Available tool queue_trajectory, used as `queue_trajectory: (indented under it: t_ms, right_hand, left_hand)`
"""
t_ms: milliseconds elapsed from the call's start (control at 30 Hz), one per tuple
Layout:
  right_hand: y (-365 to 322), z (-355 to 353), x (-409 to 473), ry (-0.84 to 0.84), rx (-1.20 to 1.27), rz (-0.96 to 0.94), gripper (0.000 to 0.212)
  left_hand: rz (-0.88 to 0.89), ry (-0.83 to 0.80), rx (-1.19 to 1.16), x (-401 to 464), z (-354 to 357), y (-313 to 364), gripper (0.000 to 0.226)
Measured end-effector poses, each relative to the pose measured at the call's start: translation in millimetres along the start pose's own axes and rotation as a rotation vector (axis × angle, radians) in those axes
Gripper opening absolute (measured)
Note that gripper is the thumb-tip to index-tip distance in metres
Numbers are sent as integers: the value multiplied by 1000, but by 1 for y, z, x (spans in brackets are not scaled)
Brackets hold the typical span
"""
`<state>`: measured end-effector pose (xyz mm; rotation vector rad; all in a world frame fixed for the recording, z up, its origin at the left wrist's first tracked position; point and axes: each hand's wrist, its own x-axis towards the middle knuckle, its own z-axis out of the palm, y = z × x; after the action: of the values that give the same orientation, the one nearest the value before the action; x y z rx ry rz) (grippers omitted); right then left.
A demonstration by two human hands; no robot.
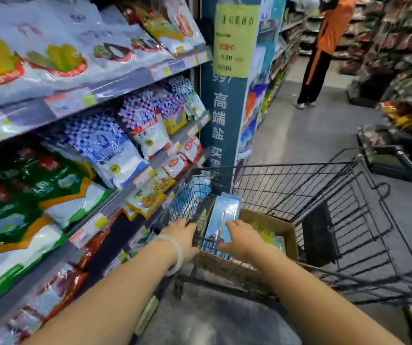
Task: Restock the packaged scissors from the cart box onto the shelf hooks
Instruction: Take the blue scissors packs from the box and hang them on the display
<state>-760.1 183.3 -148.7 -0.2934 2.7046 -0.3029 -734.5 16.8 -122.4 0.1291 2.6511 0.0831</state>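
A brown cardboard box (280, 226) sits in the near end of a black wire cart (349, 195). A stack of blue scissor packs (221, 215) stands tilted against the box's left side. My right hand (243, 239) grips the lower part of that stack. My left hand (183, 235), with a pale bangle on the wrist, rests on the cart's near left rim beside the packs; whether its fingers also touch the packs is hidden. Yellow-green packets (266, 231) lie deeper in the box. No shelf hooks are in view.
Shelves of bagged goods (75, 145) run along the left. A blue pillar with a yellow price sign (236, 41) stands just past the cart. A person in orange and black (322, 53) stands far down the aisle. More racks (404, 70) line the right.
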Motion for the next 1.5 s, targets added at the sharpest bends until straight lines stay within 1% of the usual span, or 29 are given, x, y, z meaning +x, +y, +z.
queue_trajectory:
  t_ms: [67, 133, 233, 300, 400, 533, 600, 667, 700, 767, 800, 833, 867, 933, 967, 1000, 1067, 1100, 1200, 1267, 1300, 1400, 1433, 1500]
  right_hand:
    - [25, 0, 47, -21, 25, 40, 64]
    - [39, 1, 70, -53, 57, 59, 66]
    - [67, 14, 137, -130, 99, 99, 69]
    - [82, 23, 175, -195, 141, 125, 66]
    - [101, 40, 217, -273, 236, 148, 56]
    - [124, 62, 266, -332, 401, 232, 53]
    - [131, 73, 286, -321, 539, 285, 51]
    - [134, 85, 300, -269, 774, 325, 42]
    - [134, 91, 306, -243, 899, 338, 36]
    - [133, 102, 316, -182, 1065, 434, 26]
    - [133, 108, 319, -151, 1104, 502, 22]
    - [134, 112, 322, -128, 1101, 566, 24]
    - [135, 116, 326, -126, 1064, 627, 29]
    - [137, 120, 331, -143, 1006, 723, 44]
    - [137, 120, 333, -144, 1005, 749, 45]
    - [136, 118, 332, -143, 1009, 763, 41]
    - [134, 116, 329, -130, 991, 753, 29]
    - [133, 116, 326, -126, 973, 732, 26]
    - [130, 111, 320, -131, 940, 653, 29]
    - [128, 103, 321, -136, 963, 587, 29]
    - [127, 97, 323, -137, 1006, 553, 28]
    - [124, 78, 329, -131, 1168, 441, 20]
    - [122, 73, 331, -136, 1223, 413, 18]
    - [118, 67, 335, -159, 1325, 401, 17]
  left_hand:
    - [14, -54, -23, 49, -1, 0, 70]
    - [24, -96, -46, 73, 0, 0, 71]
    - [-18, -190, -130, 140, 6, -2, 72]
    - [-78, -252, -196, 180, 10, 0, 72]
    - [-143, -320, -274, 232, 17, 6, 69]
    - [-164, -377, -387, 288, 32, 17, 57]
    - [-150, -409, -408, 307, 40, 21, 48]
    - [-139, -440, -434, 322, 51, 22, 41]
    - [-144, -455, -449, 329, 57, 21, 39]
    - [-183, -469, -460, 339, 69, 19, 46]
    - [-206, -472, -460, 343, 73, 18, 50]
    - [-225, -465, -462, 346, 77, 16, 54]
    - [-237, -449, -466, 349, 80, 15, 55]
    - [-254, -420, -481, 354, 83, 12, 51]
    - [-263, -409, -494, 356, 84, 11, 46]
    - [-274, -397, -511, 357, 85, 9, 43]
    - [-297, -382, -557, 357, 86, 8, 42]
    - [-308, -377, -579, 356, 86, 7, 44]
    - [-329, -367, -624, 354, 85, 2, 51]
    - [-371, -361, -660, 353, 82, -3, 65]
    - [-397, -348, -717, 353, 81, -5, 70]
    - [-481, -262, -1092, 355, 79, -14, 72]
    - [-506, -238, -1198, 356, 78, -17, 68]
    - [-552, -212, -1317, 357, 78, -24, 50]
